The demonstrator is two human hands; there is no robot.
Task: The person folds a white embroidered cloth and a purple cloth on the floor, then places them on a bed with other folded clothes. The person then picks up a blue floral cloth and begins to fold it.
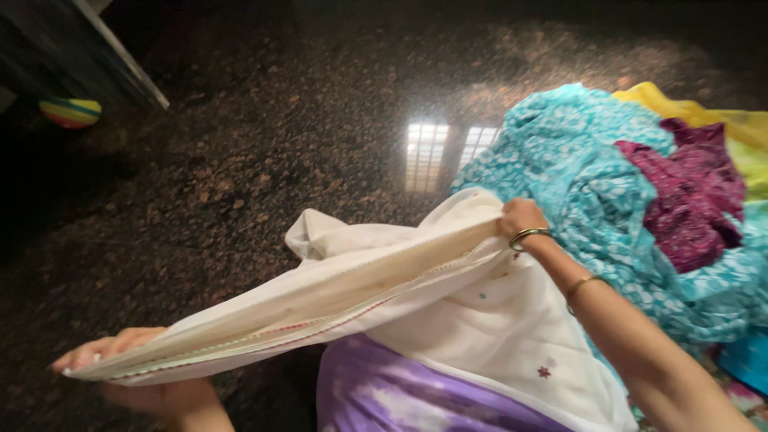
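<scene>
Left hand (140, 372) low at frame left, fingers (96, 350) flat under the white embroidered cloth (416, 296); folded edge runs diagonally up-right to right hand (522, 218), fingers pinched shut on it. Cloth drapes over purple fabric (384, 392). Right: turquoise printed garment (592, 168), maroon piece (692, 192). Dark speckled polished floor (240, 144), window glare.

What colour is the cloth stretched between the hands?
White cloth with tiny coloured dots, clearest in the head view.
</scene>
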